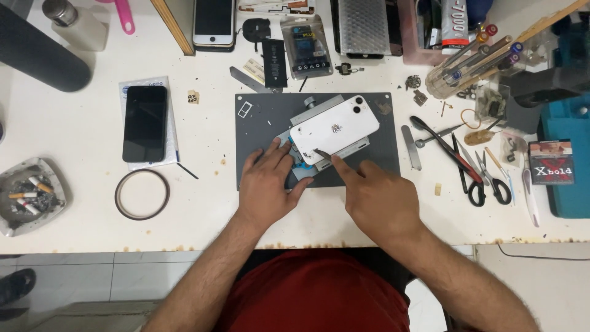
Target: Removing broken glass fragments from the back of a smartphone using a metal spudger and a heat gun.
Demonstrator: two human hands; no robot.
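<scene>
The left hand (267, 184) lies flat, fingers spread, steadying the holder under a white phone (335, 128) that rests back-up and tilted on the grey mat (381, 160). The right hand (375, 197) pinches a thin dark tool (322, 154) at the phone's lower edge, seemingly prying the seam; it likely calls for slow, shallow sliding. Scissors (485, 178) crowd the right; the worktop (203, 209) is barer to the left.
</scene>
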